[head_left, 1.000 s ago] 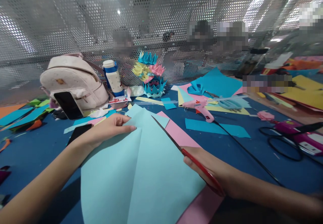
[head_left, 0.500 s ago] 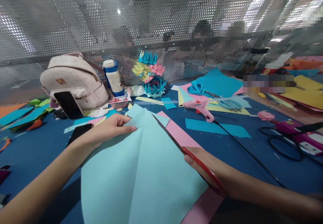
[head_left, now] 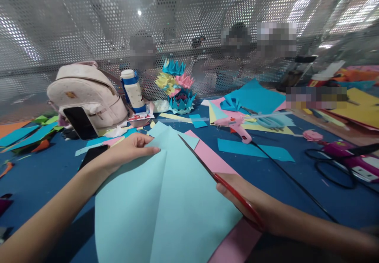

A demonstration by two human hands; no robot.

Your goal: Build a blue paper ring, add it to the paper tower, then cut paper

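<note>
A large light-blue sheet of paper point(head_left: 189, 200) with a crease down its middle fills the foreground. My left hand point(head_left: 134, 146) pinches its upper left edge, thumb on top and fingers curled beneath. Red-handled scissors point(head_left: 232, 190) are gripped in my right hand point(head_left: 251, 196), their blade along the sheet's right side and the tip near the top. The lower blade is hidden by the paper. Under the sheet, a pink paper point(head_left: 211, 156) shows along the right.
A pink glue gun point(head_left: 233, 124) lies behind to the right, its black cord trailing forward. A backpack point(head_left: 85, 93) with a phone point(head_left: 80, 123) leaning on it, a bottle point(head_left: 132, 91) and folded paper flowers point(head_left: 177, 85) stand along the perforated metal panel. Paper scraps lie about.
Both hands, the scissors and the light-blue sheet stay almost in place. The sheet's lower right edge has shifted slightly, showing a little more pink paper.
</note>
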